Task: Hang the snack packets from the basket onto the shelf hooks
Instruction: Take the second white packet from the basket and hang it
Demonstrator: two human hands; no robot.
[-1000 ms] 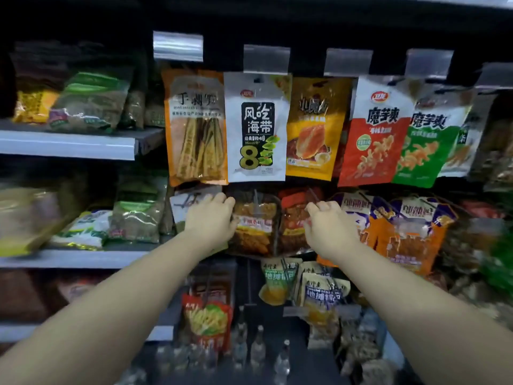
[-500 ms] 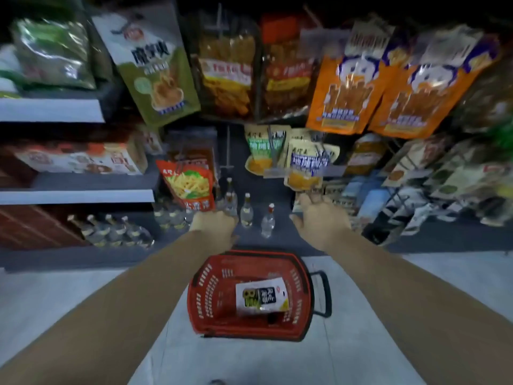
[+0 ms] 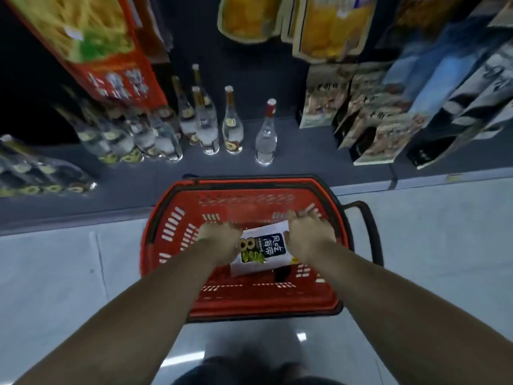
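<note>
Presently, head view, the only one supplied. A red basket (image 3: 172,262) with perforated walls stands on the pale tiled floor (image 3: 55,273) at centre frame, its far rim close against the grey base shelf (image 3: 305,168). A black handle (image 3: 370,232) lies folded out past its right rim.

One white snack packet (image 3: 263,252) with a dark label panel and green-yellow print lies inside the basket, tilted, near the middle of the basket floor.

Both bare forearms enter from the lower edge and reach down into the basket. The left hand (image 3: 220,240) sits at the packet's left edge and covers part of it; its fingers curl downward and are hidden from this angle, so I cannot tell whether they grip the packet. The right hand (image 3: 308,236) sits over the packet's right edge, fingers (image 3: 304,215) stretched forward and blurred; hold on the packet likewise cannot be told.

Clear glass bottles (image 3: 230,126) stand in a row on the base shelf, upper centre and left. Hanging packets (image 3: 330,26), yellow and red, fill the upper edge of the frame, blurred. Boxed goods (image 3: 388,123) lean at upper right.
</note>
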